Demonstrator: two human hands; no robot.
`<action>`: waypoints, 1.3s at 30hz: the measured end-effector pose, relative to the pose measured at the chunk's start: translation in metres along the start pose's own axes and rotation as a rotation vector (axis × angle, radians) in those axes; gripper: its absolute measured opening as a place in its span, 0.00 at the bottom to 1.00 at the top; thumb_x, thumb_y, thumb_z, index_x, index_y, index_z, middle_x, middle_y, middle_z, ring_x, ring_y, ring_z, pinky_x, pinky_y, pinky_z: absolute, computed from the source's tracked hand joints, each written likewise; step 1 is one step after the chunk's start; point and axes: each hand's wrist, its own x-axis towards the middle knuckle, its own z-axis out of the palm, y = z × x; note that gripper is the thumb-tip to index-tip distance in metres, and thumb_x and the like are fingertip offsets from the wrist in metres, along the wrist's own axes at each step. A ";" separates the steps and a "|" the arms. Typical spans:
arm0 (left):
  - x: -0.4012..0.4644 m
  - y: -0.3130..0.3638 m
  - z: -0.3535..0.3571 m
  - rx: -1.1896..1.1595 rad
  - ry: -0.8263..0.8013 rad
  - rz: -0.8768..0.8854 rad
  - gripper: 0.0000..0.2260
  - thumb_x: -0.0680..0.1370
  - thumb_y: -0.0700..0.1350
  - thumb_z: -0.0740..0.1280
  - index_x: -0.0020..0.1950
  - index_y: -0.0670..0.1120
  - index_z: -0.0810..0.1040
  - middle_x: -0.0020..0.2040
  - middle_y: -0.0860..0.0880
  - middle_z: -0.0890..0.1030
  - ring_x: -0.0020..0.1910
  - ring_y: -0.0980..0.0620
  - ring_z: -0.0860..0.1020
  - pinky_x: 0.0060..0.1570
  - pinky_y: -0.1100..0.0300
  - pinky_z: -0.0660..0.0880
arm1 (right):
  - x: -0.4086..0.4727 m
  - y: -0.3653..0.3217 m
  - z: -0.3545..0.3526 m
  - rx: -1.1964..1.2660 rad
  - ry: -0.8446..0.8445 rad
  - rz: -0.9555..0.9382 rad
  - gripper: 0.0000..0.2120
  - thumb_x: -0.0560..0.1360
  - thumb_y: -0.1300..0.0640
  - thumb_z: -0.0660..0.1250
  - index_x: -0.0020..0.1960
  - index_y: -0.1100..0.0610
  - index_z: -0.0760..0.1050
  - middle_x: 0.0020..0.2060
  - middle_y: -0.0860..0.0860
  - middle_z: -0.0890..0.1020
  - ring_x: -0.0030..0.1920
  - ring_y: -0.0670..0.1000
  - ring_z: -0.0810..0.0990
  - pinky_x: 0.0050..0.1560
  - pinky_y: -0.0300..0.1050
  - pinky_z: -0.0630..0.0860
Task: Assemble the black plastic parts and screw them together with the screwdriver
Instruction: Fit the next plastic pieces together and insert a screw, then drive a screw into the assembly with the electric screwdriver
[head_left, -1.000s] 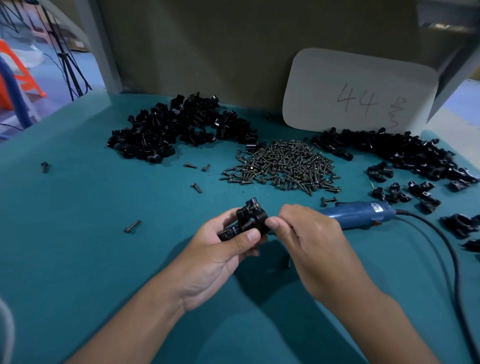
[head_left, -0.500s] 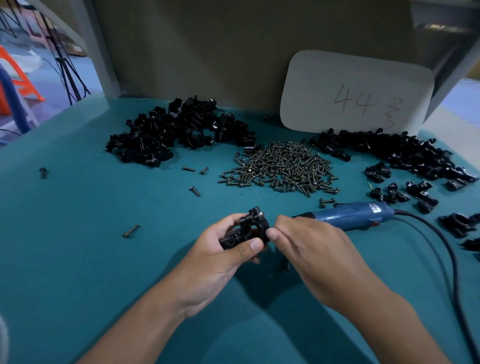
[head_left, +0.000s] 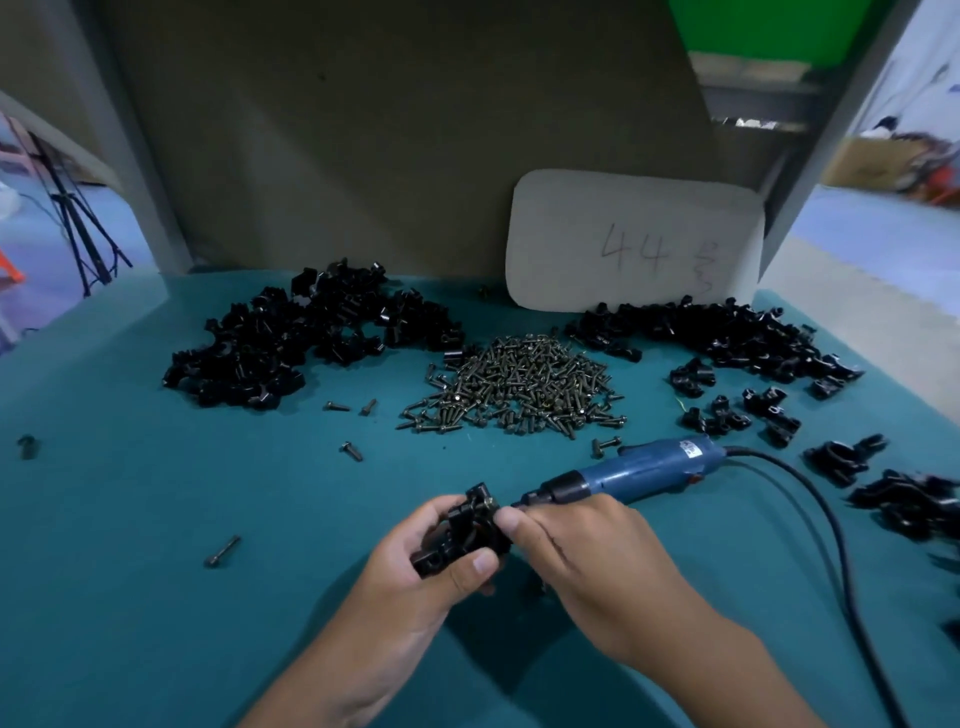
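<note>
While the left hand (head_left: 415, 566) is gripping the black plastic assembly (head_left: 462, 530), the right hand (head_left: 582, 551) is pinching its upper edge, the blue screwdriver (head_left: 623, 475) lying on the surface (head_left: 156, 519) behind.

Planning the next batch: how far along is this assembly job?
Done: only a few joined clamps lie at right. In hand: left hand grips a clamp while right hand pinches something at it. Left: driving it with the screwdriver; big part piles and screws remain.

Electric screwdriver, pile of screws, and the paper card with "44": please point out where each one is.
electric screwdriver (head_left: 644, 470), head view, middle of the blue body.
pile of screws (head_left: 524, 384), head view, centre of the heap.
paper card (head_left: 634, 241), head view, its face near the number.
</note>
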 end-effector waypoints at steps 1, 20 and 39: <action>0.000 0.000 0.000 0.015 0.000 -0.001 0.26 0.61 0.51 0.84 0.56 0.46 0.84 0.50 0.45 0.84 0.50 0.50 0.81 0.49 0.62 0.78 | 0.000 -0.001 0.002 0.045 0.008 0.050 0.39 0.73 0.25 0.32 0.36 0.52 0.69 0.31 0.50 0.74 0.35 0.51 0.74 0.37 0.50 0.68; -0.010 0.012 -0.003 0.545 0.463 0.228 0.15 0.76 0.48 0.74 0.55 0.65 0.74 0.52 0.70 0.80 0.51 0.70 0.78 0.49 0.70 0.71 | 0.020 0.084 -0.020 0.991 0.244 1.050 0.16 0.78 0.49 0.70 0.58 0.60 0.75 0.50 0.57 0.82 0.49 0.55 0.83 0.40 0.49 0.82; 0.001 -0.009 -0.003 0.496 0.162 0.073 0.19 0.68 0.57 0.75 0.57 0.68 0.76 0.55 0.62 0.83 0.55 0.62 0.81 0.52 0.72 0.73 | 0.027 0.044 -0.044 2.208 0.930 0.268 0.03 0.76 0.58 0.67 0.48 0.52 0.75 0.42 0.46 0.79 0.35 0.45 0.76 0.36 0.38 0.75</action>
